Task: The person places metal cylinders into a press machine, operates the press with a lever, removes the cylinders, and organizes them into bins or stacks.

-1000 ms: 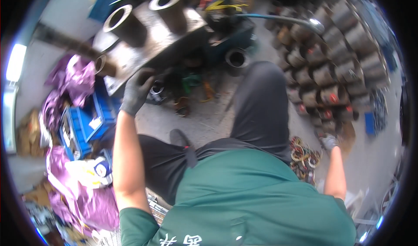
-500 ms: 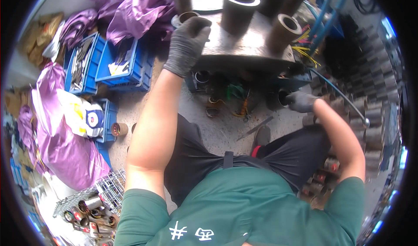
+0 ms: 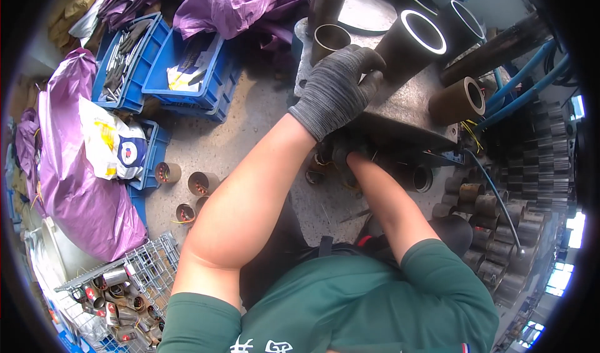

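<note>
Beside blue crates [image 3: 187,71], left hand [image 3: 337,90] on metal block [image 3: 406,112], tubes [image 3: 422,37] crowding

The right hand [image 3: 342,153] is largely hidden under the gloved left hand [image 3: 337,90] and the overhanging edge of the grey metal block fixture [image 3: 406,112], so its grip and whatever it touches cannot be determined. The dark steel tube [image 3: 326,0] standing at the block's far side is cut off by the upper rim, and the stacked dark gear-like rings [image 3: 537,165] blur into the black border at the right. The small cylindrical parts in the white wire basket [image 3: 119,290] are too small and distorted to identify.
</note>
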Motion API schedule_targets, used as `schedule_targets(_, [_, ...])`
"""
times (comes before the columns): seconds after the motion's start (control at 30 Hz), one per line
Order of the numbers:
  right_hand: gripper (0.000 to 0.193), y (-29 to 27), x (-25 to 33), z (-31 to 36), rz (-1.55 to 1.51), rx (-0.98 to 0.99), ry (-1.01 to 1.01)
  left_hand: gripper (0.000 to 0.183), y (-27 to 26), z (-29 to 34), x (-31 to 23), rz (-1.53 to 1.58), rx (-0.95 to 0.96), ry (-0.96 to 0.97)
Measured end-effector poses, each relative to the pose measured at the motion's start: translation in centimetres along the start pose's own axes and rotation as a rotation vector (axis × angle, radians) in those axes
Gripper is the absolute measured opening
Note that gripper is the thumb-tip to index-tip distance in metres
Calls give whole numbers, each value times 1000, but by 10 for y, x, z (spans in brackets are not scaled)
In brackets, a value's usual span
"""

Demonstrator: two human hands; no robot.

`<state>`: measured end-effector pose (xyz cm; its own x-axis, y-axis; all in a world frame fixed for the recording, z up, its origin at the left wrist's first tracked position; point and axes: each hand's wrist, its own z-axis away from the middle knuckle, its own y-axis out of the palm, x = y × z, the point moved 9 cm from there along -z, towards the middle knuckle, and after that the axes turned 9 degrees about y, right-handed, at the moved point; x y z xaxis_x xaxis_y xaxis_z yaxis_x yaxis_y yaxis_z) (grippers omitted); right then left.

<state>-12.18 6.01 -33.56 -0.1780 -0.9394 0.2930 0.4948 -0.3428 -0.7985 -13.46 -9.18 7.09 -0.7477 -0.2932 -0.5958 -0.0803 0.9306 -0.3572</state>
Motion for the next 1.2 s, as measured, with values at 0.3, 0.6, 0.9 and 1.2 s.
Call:
schedule_targets(0.3, [37, -97, 26, 86, 59, 4, -325, 19, 8, 3, 6, 40, 127, -176])
schedule_targets(0.6, [31, -333, 56, 262, -685, -109, -549, 39, 58, 23, -13, 48, 637, -220])
schedule_targets(0.9, [48, -417, 133, 210, 330, -984, -498, 22, 34, 14, 18, -58, 273, -389])
schedule_targets(1.2, [44, -443, 148, 136, 399, -783, -238, 17, 27, 15, 27, -173, 56, -416])
